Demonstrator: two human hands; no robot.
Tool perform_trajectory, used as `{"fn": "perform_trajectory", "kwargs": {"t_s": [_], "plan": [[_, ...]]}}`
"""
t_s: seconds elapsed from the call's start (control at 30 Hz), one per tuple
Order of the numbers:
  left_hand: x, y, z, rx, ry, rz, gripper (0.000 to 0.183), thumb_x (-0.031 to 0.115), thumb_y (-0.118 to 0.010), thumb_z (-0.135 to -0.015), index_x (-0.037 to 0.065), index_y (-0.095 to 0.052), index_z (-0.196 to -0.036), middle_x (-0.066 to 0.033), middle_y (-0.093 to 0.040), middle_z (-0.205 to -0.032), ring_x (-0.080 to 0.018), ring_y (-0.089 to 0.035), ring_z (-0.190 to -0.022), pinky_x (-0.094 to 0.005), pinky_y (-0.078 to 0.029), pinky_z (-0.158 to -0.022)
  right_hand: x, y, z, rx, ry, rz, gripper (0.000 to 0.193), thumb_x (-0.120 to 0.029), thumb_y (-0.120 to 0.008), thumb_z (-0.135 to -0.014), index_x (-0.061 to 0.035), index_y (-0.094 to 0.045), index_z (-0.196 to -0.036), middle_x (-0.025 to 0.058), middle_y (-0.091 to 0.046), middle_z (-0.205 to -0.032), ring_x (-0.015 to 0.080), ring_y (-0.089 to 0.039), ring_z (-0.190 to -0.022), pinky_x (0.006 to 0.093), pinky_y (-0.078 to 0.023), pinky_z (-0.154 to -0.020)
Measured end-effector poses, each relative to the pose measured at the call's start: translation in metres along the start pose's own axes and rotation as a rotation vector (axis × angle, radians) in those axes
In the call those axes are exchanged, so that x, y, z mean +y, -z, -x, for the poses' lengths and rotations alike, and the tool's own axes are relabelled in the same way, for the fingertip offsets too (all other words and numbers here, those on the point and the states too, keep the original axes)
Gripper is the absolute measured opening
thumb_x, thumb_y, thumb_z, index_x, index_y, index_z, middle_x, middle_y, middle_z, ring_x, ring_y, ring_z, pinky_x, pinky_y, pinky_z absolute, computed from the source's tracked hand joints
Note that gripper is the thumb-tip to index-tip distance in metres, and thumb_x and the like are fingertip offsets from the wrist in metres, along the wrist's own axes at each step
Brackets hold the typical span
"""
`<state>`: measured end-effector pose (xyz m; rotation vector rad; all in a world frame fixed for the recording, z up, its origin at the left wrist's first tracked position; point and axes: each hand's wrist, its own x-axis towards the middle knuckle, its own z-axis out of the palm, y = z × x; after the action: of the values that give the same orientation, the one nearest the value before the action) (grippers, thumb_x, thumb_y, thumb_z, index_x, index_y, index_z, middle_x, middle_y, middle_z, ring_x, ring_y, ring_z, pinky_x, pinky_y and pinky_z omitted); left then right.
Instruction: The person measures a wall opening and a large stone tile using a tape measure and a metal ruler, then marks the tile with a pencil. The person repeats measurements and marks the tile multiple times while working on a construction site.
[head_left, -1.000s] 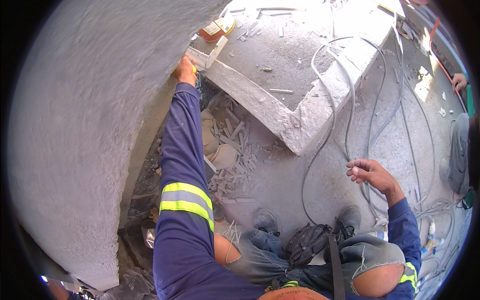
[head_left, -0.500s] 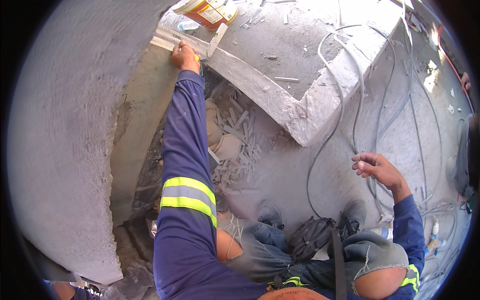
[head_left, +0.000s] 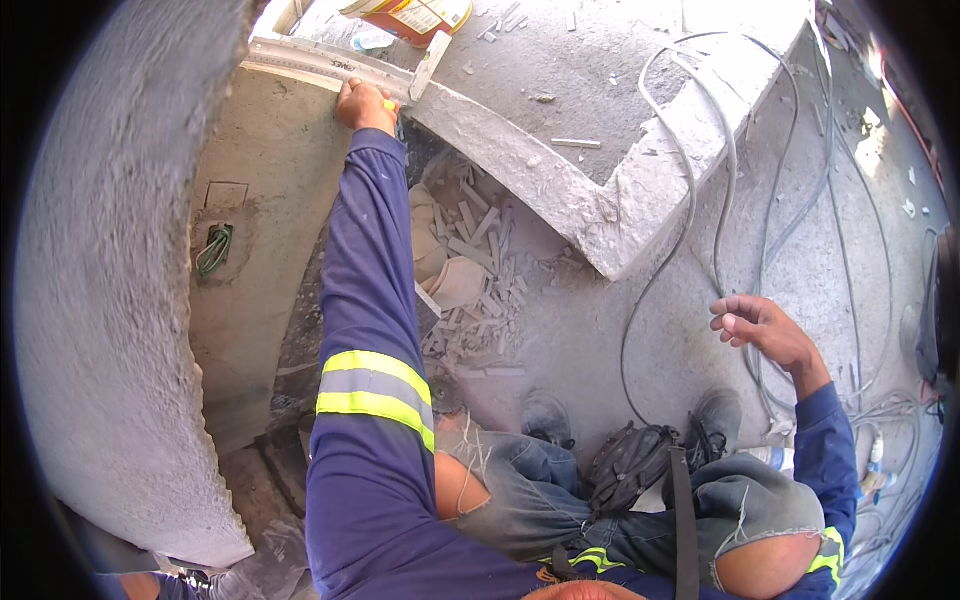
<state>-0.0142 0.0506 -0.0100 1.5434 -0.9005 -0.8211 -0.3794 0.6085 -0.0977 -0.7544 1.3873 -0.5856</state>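
The left hand (head_left: pixel 365 105) is pressed on a metal straightedge (head_left: pixel 320 65) laid along the wall's top edge, fingers closed around a yellow-tipped tool. The right hand (head_left: pixel 755 325) is held loosely curled, empty, above grey cables (head_left: pixel 690 200).

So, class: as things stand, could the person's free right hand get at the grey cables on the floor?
Probably yes. The right hand hangs open and holds nothing, just above the grey cables trailing over the dusty floor. Nothing lies between them; the left hand is busy up at the metal rail.
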Motion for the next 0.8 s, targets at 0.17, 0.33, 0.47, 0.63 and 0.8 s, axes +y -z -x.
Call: {"fn": "perform_trajectory", "kwargs": {"t_s": [0.17, 0.33, 0.47, 0.63, 0.8], "plan": [[0.003, 0.002, -0.005, -0.013, 0.016, -0.045, 0.029, 0.029, -0.051, -0.113, 0.012, -0.07, -0.126, -0.016, -0.072, -0.088, -0.0263, -0.068, -0.068, -0.0465, -0.053, -0.052, -0.001, -0.003, -0.002, -0.042, 0.038, -0.028, 0.068, -0.048, -0.071, -0.103, 0.0054, -0.064, -0.145, 0.0172, -0.076, -0.123, 0.0239, -0.071, -0.107, 0.0395, -0.058, -0.097], [0.005, -0.003, 0.001, 0.0, 0.02, -0.066, 0.028, 0.029, -0.052, -0.113, 0.013, -0.071, -0.124, -0.0161, -0.072, -0.086, -0.027, -0.067, -0.066, -0.0465, -0.052, -0.051, -0.001, -0.002, 0.0, -0.03, 0.013, -0.001, 0.066, -0.047, -0.07, -0.104, 0.0049, -0.064, -0.145, 0.0168, -0.076, -0.124, 0.0233, -0.071, -0.107, 0.0391, -0.057, -0.097], [0.003, 0.0, -0.006, -0.008, 0.007, -0.067, 0.027, 0.028, -0.052, -0.113, 0.012, -0.071, -0.123, -0.0164, -0.073, -0.086, -0.0266, -0.067, -0.066, -0.0464, -0.052, -0.05, -0.001, -0.003, 0.0, -0.04, 0.032, -0.005, 0.068, -0.049, -0.07, -0.103, 0.0047, -0.064, -0.145, 0.0168, -0.076, -0.124, 0.0233, -0.071, -0.106, 0.0389, -0.057, -0.097], [-0.003, -0.002, -0.011, -0.01, 0.002, -0.054, 0.029, 0.028, -0.052, -0.114, 0.012, -0.07, -0.129, -0.0159, -0.073, -0.087, -0.0261, -0.069, -0.066, -0.0459, -0.052, -0.05, 0.0, -0.002, -0.002, -0.04, 0.013, -0.017, 0.068, -0.048, -0.07, -0.103, 0.005, -0.064, -0.145, 0.0167, -0.076, -0.123, 0.0233, -0.071, -0.105, 0.0392, -0.058, -0.096], [-0.004, 0.0, -0.011, -0.03, -0.016, -0.04, 0.03, 0.027, -0.05, -0.114, 0.011, -0.069, -0.13, -0.0152, -0.073, -0.084, -0.0259, -0.069, -0.065, -0.0452, -0.052, -0.049, -0.001, -0.001, -0.004, -0.033, 0.004, 0.014, 0.07, -0.05, -0.071, -0.101, 0.0052, -0.065, -0.144, 0.0173, -0.076, -0.123, 0.0236, -0.071, -0.106, 0.0392, -0.058, -0.096]]}}
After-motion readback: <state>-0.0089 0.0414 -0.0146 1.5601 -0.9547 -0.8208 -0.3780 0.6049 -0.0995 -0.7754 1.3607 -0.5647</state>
